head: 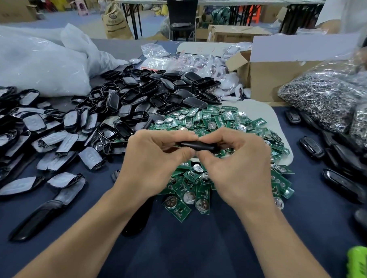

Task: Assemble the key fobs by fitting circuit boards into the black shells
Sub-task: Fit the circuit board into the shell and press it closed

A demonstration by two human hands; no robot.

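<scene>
Both hands, left hand (156, 156) and right hand (238, 162), pinch one black shell (196, 145) above the boards (197, 190). The board inside is probably hidden. A crooked squeeze could pop it out.

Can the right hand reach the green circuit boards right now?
Probably, nothing lies between: the right hand is just above the circuit boards. But it and the left hand pinch a black shell, so it must let go first.
</scene>
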